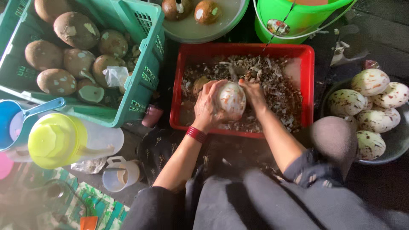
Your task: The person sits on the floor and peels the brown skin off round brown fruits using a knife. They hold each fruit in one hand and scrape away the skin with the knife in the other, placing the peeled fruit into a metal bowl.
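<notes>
Your left hand [207,106] covers the near-left side of the pale peeled coconut [232,100], and your right hand [253,91] hides its far-right edge, so you cannot tell what your right grip holds against it. Beyond the coconut, the red tray [306,76] keeps its floor buried under brown peelings [277,85]. Left of the tray, the green crate [145,76] runs off the top and left edges. Above the tray, the green bucket [298,21] and grey basin [200,30] are cut by the top edge. Right of the tray, the dark bowl [396,140] is clipped by the right edge.
</notes>
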Demonstrator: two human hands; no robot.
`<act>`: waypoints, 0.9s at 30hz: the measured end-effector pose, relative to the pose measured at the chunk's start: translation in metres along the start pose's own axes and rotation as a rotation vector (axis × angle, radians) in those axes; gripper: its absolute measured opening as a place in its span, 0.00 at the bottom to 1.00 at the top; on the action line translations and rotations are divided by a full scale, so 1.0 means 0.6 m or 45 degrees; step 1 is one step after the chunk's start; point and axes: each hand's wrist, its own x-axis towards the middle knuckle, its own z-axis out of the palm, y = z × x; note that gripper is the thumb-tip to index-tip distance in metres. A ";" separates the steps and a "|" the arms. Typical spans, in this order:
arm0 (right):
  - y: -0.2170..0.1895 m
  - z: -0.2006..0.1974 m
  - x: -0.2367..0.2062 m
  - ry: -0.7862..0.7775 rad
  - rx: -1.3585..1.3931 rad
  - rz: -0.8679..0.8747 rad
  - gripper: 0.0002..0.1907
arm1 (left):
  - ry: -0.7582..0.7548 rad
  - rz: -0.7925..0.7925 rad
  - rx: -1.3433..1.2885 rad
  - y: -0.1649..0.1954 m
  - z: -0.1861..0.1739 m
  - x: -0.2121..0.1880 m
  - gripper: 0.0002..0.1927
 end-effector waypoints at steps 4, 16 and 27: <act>0.012 0.000 -0.028 0.204 -0.278 -0.527 0.20 | 0.045 0.002 0.067 -0.005 0.003 0.008 0.48; -0.002 -0.002 0.009 0.100 -0.776 -0.974 0.11 | 0.032 0.000 0.207 -0.044 0.028 0.012 0.51; 0.095 -0.031 0.031 0.087 0.256 0.234 0.19 | 0.201 0.230 0.024 -0.057 0.023 -0.050 0.64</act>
